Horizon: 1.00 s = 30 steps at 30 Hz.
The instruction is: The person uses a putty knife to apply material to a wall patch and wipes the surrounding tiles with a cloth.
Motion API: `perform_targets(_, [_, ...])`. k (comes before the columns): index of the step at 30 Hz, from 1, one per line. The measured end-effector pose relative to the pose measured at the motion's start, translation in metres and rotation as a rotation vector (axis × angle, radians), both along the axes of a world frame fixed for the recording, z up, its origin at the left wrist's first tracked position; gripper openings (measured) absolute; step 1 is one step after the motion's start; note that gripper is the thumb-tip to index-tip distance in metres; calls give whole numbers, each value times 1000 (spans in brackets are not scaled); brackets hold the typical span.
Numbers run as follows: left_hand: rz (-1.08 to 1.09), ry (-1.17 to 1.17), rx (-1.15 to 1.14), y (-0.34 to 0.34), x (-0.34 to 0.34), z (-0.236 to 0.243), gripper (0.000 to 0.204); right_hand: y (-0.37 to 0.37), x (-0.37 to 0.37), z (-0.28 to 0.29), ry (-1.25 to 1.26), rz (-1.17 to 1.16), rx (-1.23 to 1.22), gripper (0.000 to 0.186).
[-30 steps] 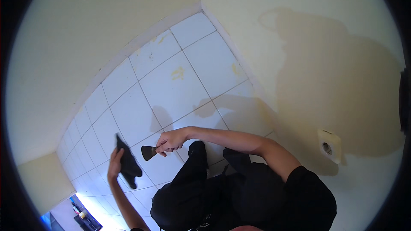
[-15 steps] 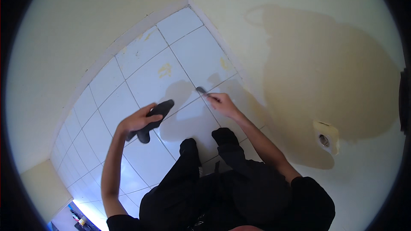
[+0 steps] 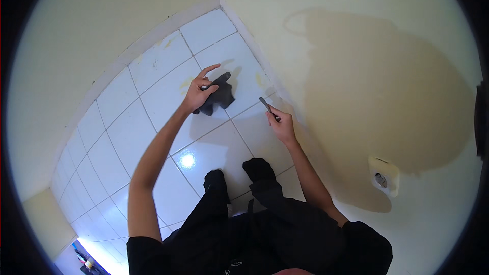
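My left hand (image 3: 199, 90) reaches out over the tiles, thumb pressed on a limp dark cloth piece with rounded lobes (image 3: 222, 89). One of its fingers points out away from the cloth. Whether the cloth is a sock or a glove I cannot make out. Closer to the right wall, my right hand (image 3: 283, 125) is closed round a slim dark tool with a rounded tip (image 3: 265, 104). The tool tilts up and to the left, apart from the cloth; its exact kind does not show.
White floor tiles (image 3: 135, 145) with yellowish stains run up to two cream walls meeting in a far corner. My feet in black socks (image 3: 259, 169) stand below my hands. A wall socket (image 3: 383, 177) sits at right. Small items (image 3: 87, 262) lie at the lower left.
My left hand has moved up and to the right with the dark cloth, nearer the right hand. The right hand has shifted slightly right, its tool now tilted more upright.
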<state>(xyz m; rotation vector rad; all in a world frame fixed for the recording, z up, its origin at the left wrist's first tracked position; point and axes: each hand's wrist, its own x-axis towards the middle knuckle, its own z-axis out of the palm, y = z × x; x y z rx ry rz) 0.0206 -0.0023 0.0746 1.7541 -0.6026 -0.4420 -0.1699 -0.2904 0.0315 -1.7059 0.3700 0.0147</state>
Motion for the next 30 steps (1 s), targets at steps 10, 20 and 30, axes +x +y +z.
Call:
perform_targets(10, [388, -546, 85, -39, -44, -64, 36, -6, -2, 17, -58, 77, -297, 39])
perform_targets(20, [263, -382, 287, -50, -72, -65, 36, 7, 10, 6, -75, 280, -758, 57])
perform_targets(30, [282, -314, 279, -41, -75, -72, 39, 20, 18, -11, 85, 392, -975, 60])
